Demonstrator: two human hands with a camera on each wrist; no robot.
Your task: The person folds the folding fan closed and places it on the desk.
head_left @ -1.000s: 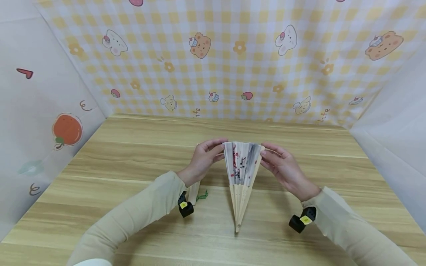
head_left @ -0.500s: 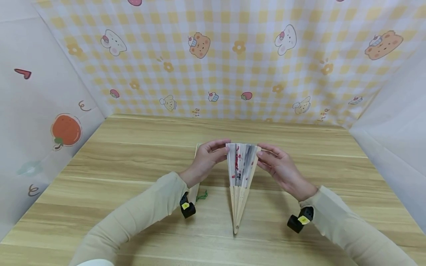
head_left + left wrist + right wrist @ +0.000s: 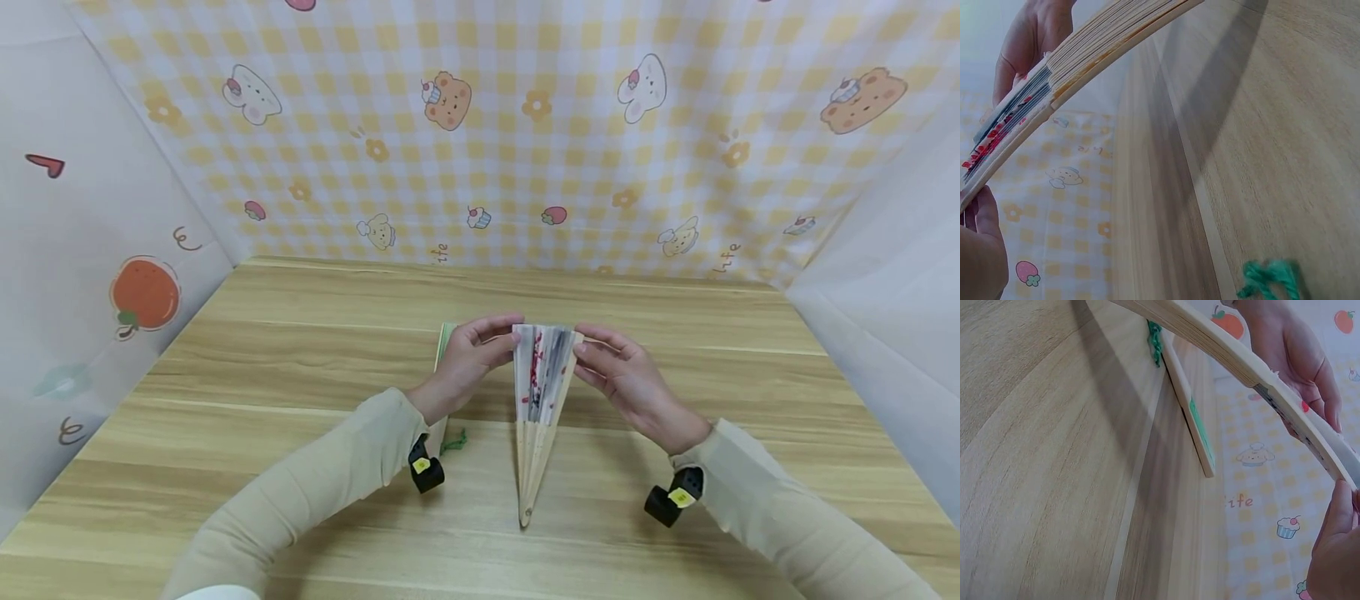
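Observation:
A partly spread folding fan [image 3: 538,375] stands in the middle of the table, its pale wooden ribs meeting at a rivet at the near end. Red blossoms and grey washes decorate its white leaf. My left hand [image 3: 467,360] pinches the leaf's upper left edge between thumb and fingers. At the upper right edge, my right hand [image 3: 632,377] pinches the outer rib the same way. In the right wrist view the ribs [image 3: 1210,344] bow slightly and lie close together. The left wrist view shows the ribs [image 3: 1110,44] from the side, above the tabletop.
Partly hidden behind my left hand lies a second, folded fan [image 3: 1192,419] with green on it. A green cord [image 3: 454,442] hangs off its near end. The wood-grain table [image 3: 315,333] ends at a checked cloth backdrop [image 3: 495,150], with white cloth on both sides.
My hands have come closer together, so the fan is narrower than before. Its rivet end has shifted slightly left. More of the green fan shows beside my left hand.

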